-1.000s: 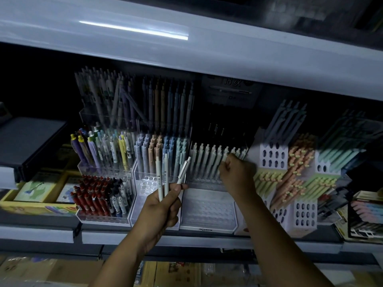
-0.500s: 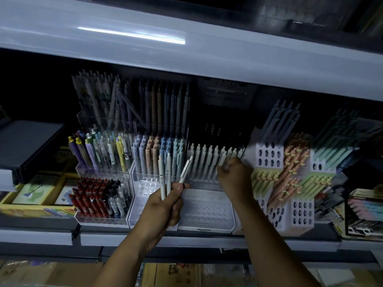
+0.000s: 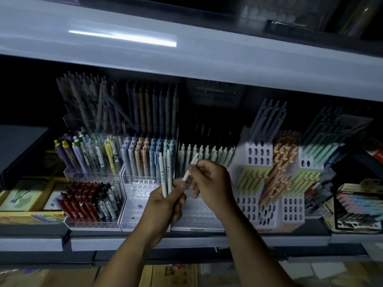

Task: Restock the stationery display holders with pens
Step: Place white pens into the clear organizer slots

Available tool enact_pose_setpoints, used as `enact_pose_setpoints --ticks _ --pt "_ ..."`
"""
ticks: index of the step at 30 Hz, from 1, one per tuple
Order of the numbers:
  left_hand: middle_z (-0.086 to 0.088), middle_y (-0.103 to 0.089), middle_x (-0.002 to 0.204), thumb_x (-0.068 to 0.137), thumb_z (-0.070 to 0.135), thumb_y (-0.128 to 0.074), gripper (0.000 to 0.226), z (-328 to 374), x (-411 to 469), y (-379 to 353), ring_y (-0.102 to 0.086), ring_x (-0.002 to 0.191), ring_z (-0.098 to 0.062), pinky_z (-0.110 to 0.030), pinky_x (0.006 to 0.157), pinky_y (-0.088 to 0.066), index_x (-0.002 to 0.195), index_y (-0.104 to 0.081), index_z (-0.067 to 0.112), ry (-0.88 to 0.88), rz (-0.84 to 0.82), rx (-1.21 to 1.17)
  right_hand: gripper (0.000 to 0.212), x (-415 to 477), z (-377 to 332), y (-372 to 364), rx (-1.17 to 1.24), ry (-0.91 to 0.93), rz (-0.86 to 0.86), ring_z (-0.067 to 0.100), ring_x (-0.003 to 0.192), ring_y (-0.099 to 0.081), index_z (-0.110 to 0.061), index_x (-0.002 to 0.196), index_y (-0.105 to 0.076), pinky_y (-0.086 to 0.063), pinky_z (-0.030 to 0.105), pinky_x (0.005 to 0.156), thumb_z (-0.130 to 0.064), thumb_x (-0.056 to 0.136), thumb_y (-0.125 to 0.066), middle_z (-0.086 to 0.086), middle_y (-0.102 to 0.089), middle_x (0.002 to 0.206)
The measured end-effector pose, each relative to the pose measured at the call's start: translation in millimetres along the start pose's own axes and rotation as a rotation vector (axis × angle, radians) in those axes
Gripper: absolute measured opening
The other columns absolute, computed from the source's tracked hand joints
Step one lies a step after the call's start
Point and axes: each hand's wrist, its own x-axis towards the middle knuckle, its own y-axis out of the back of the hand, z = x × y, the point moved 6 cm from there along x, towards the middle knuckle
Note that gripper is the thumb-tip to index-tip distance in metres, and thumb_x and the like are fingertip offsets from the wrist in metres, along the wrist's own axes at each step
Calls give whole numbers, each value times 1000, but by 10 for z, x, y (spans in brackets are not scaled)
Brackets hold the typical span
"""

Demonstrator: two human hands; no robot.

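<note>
My left hand (image 3: 163, 206) grips two white pens (image 3: 165, 175) upright in front of the clear display holders. A third white pen (image 3: 190, 167) leans to the right from that hand, and my right hand (image 3: 209, 183) pinches it near its lower part. Behind both hands a clear stepped holder (image 3: 196, 216) carries a back row of white pens (image 3: 205, 153); its front rows of holes are bare. To its left another clear holder (image 3: 134, 210) has pastel pens (image 3: 145, 154) at the back.
A holder of red and black pens (image 3: 87, 201) and one of mixed colourful pens (image 3: 87, 154) stand at the left. White perforated holders (image 3: 259, 152) with pastel pens stand at the right. A white shelf (image 3: 186, 59) hangs overhead. Boxes (image 3: 27, 204) lie far left.
My right hand has come back from the row of white pens in the holder and now pinches the leaning pen held by my left hand. The left hand stays in place.
</note>
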Motion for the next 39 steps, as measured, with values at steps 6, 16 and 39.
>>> enact_pose_setpoints --ticks 6,16,39 --pt "-3 -41 62 106 25 -53 30 -56 -38 102 -27 47 -13 -25 44 -27 122 -69 6 27 42 3 16 120 54 460 87 60 269 27 55 -68 -6 89 -71 -61 45 57 -14 101 -64 7 -68 63" --pt "1 -28 65 107 33 -49 38 -102 -125 120 -20 50 -13 -23 42 -28 119 -65 1 95 -4 -8 36 362 364 889 -414 300 525 21 69 -70 -6 88 -69 -59 46 68 -37 101 -55 7 -70 72" --pt "1 -30 64 104 31 -51 39 -150 -151 172 -18 50 -12 -26 43 -18 128 -63 3 101 -49 -101 31 582 751 588 -686 133 393 21 49 -46 -6 70 -49 -23 21 50 -8 99 -59 5 -44 54"
